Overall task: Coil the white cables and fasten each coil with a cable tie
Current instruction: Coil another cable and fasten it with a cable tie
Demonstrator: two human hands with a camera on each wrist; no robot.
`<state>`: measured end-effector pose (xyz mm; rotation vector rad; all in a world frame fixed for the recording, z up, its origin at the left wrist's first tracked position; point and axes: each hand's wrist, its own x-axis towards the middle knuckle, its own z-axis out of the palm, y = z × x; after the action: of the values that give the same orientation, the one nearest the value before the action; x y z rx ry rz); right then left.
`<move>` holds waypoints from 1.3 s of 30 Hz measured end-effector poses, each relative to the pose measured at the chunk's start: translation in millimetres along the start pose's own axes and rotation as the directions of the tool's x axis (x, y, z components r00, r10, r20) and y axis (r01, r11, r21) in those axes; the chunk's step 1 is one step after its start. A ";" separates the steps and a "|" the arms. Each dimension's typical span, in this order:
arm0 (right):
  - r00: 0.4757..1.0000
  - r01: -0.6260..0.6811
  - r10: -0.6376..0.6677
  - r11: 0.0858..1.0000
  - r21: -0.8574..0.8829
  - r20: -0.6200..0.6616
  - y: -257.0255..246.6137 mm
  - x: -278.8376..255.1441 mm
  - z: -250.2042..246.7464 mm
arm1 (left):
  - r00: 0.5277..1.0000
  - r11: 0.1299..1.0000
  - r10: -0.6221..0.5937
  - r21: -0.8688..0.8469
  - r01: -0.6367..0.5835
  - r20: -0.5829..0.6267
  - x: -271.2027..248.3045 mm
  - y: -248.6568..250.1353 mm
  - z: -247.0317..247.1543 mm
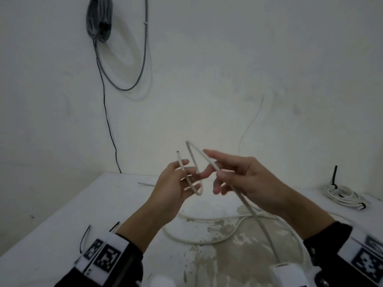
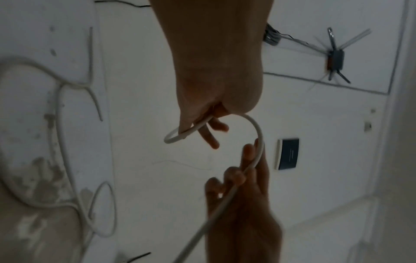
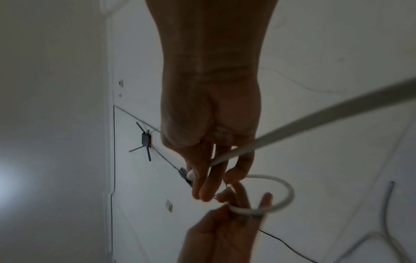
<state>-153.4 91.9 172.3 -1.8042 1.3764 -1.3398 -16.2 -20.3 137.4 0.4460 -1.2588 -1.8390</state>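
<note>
While raised above the counter (image 1: 62, 220) for slack, white cable (image 1: 193, 160) bent into a first small loop: free end pinched in left hand (image 1: 174, 183), running length fed through curled right hand (image 1: 244, 179). Finished coil (image 1: 344, 196) parked far right, already tied.

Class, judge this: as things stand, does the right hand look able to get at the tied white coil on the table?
Probably not yet. The right hand holds the white cable; the tied coil lies apart on its side, with nothing between them.
</note>
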 end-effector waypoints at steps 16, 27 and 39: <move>0.983 -0.137 0.176 0.889 -0.437 0.052 37.3 -15.9 19.5 | 0.953 0.899 -0.186 -0.349 0.264 0.241 -2.1 8.3 -17.4; 0.979 -0.034 0.021 0.998 -0.059 -0.205 29.0 -26.8 33.5 | 0.898 0.940 -0.220 -0.162 0.299 0.380 -13.6 13.8 -11.6; 0.944 0.024 -0.248 0.710 -0.704 -0.218 59.3 -16.0 27.2 | 0.907 0.948 -0.300 0.202 0.247 0.295 -20.6 20.7 0.1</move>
<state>-153.9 80.5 106.1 -2.2741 2.1755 -1.2993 4.7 -6.7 152.5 0.4391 -1.6444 -2.1190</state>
